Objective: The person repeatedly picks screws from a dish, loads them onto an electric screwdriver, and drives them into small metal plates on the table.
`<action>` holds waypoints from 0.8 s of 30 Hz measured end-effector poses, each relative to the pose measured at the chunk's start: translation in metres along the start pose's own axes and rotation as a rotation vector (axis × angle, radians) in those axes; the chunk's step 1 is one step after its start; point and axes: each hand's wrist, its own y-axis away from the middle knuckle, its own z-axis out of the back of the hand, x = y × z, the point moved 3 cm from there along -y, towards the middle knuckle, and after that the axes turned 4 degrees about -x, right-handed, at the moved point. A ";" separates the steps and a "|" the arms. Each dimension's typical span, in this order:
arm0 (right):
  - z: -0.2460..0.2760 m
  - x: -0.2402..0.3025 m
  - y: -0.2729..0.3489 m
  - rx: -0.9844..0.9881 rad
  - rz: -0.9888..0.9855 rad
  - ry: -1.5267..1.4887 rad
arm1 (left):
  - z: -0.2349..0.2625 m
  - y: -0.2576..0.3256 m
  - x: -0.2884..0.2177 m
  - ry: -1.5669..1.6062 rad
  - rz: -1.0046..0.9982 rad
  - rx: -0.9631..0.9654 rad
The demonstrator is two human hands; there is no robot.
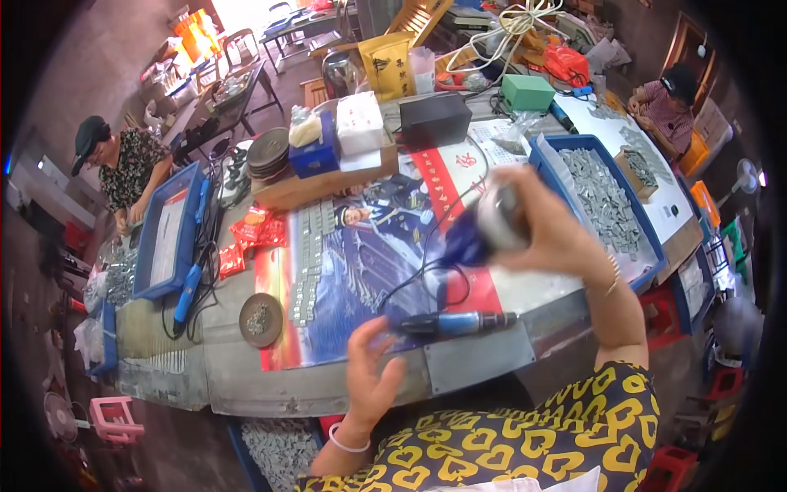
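In the head view, beyond your left hand (373,381), a poster (340,275) is showing printed characters on its red band (429,174). Your right hand (556,234) is gripping a blue-and-white container (492,221); your left is holding its fingers apart beside a tool (459,323). Blur and gripping fingers are obscuring the container.

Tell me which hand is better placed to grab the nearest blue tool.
Probably your left hand: it looks empty, open and close to the blue tool. Your right hand holds a blurred dark-and-white object.
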 end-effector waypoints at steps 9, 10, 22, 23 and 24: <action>0.146 -0.201 -0.201 -0.687 0.062 0.605 | 0.014 0.060 0.089 -0.734 -0.229 -0.140; 0.142 -0.220 -0.216 -0.684 0.060 0.597 | 0.012 0.058 0.089 -0.741 -0.224 -0.141; 0.091 -0.354 -0.277 -0.418 -0.447 0.558 | 0.017 0.068 0.101 -0.828 -0.202 -0.217; 0.092 -0.359 -0.277 -0.415 -0.479 0.542 | 0.018 0.068 0.103 -0.850 -0.180 -0.200; 0.095 -0.363 -0.278 -0.410 -0.480 0.545 | 0.018 0.069 0.102 -0.868 -0.158 -0.182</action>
